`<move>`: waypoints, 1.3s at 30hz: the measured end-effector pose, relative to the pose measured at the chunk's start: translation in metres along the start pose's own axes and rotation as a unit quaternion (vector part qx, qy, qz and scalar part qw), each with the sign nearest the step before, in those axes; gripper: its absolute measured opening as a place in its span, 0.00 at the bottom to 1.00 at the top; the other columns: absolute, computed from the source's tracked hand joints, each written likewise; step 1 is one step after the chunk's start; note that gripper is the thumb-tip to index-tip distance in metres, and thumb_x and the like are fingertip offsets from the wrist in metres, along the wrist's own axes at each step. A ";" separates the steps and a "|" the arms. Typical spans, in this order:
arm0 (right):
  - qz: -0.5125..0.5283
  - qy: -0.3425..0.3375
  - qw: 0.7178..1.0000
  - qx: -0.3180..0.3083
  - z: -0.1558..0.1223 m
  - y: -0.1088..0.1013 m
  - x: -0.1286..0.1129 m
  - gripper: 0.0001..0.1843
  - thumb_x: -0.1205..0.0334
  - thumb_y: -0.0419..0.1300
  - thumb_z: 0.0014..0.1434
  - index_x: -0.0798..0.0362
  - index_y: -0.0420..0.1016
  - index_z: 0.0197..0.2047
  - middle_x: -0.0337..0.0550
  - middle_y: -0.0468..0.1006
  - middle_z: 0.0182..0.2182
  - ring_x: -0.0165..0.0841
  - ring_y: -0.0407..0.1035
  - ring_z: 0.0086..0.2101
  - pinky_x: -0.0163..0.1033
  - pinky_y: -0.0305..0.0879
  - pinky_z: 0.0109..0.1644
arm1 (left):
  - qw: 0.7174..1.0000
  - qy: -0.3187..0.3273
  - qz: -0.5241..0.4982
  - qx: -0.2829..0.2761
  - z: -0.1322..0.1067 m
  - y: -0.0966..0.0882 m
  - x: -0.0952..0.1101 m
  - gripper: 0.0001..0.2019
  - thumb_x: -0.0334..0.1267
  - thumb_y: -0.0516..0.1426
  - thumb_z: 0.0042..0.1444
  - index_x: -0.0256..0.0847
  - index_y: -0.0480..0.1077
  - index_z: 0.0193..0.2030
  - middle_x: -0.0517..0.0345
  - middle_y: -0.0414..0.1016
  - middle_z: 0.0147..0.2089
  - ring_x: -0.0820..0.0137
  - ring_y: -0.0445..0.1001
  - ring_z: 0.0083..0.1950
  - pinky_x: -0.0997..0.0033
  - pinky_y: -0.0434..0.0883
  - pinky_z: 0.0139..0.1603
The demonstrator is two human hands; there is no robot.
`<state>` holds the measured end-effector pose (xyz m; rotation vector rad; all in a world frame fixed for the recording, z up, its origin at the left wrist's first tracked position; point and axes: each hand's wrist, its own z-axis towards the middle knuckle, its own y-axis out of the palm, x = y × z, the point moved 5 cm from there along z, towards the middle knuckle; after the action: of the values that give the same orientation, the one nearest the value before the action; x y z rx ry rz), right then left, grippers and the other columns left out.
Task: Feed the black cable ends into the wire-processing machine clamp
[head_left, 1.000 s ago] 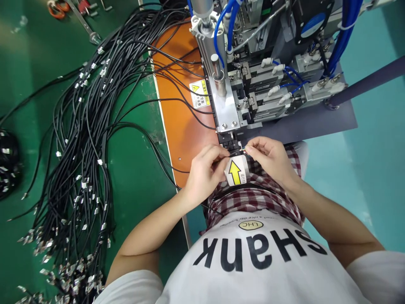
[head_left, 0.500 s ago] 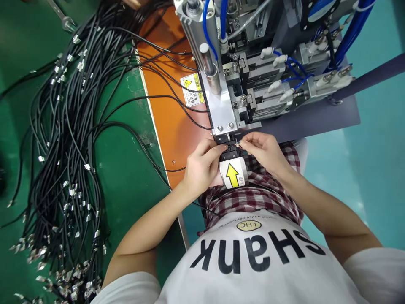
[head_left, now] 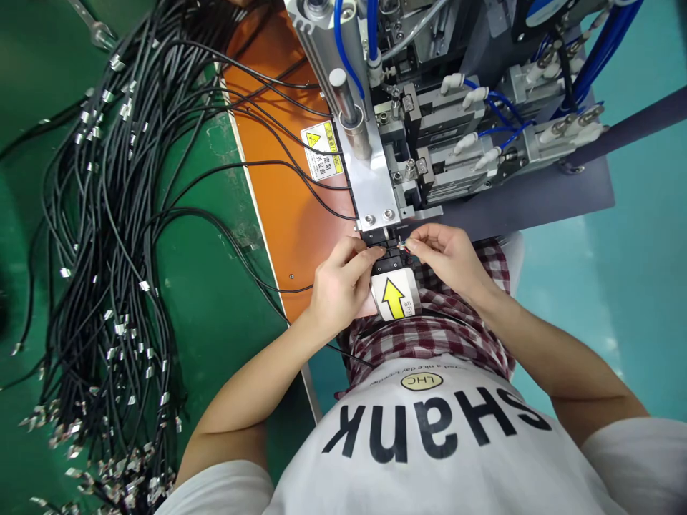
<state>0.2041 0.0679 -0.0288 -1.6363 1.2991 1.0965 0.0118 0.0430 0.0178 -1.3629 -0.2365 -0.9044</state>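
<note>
The right hand [head_left: 448,259] pinches a bundle of thin coloured wires [head_left: 403,245] between thumb and index finger. The wires sit at the right edge of a small black slotted fixture [head_left: 389,262], in front of a silver metal machine plate [head_left: 370,187]. The fingers of the left hand [head_left: 337,287] are drawn close together, with the index fingertip at the fixture; whether they grip a cable cannot be told.

A large pile of black cables with shiny metallic ends [head_left: 123,214] covers much of the green table [head_left: 225,322] at left. Several cables cross the orange plate [head_left: 300,250] to the machine plate; another passes under the left forearm. Blue plastic air tubes [head_left: 612,57] run at upper right. The machine plate and its cylinder rise directly beyond the hands.

A metal wrench [head_left: 100,34] is cut off by the top edge. The left palm is hidden from view — the wire tips are too small to make out.

The yellow-and-white warning label [head_left: 322,151] carries a triangle and Chinese text, including 定期. The white label with a yellow arrow [head_left: 394,295] shows partly legible Chinese characters. The white shirt [head_left: 440,458] reads "SHank", inverted, and "LHC".
</note>
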 end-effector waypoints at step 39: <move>-0.056 -0.068 0.994 0.066 -0.007 0.010 -0.001 0.12 0.51 0.62 0.63 0.50 0.72 0.36 0.42 0.75 0.32 0.31 0.65 0.27 0.40 0.60 0.31 | 0.990 0.044 0.119 -0.056 0.000 0.006 -0.001 0.20 0.39 0.44 0.73 0.43 0.75 0.57 0.51 0.70 0.43 0.68 0.72 0.42 0.71 0.70 0.38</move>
<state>0.1958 0.0597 -0.0263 -1.4929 1.1528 1.0142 0.0154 0.0425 0.0127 -1.4170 0.0441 -0.7839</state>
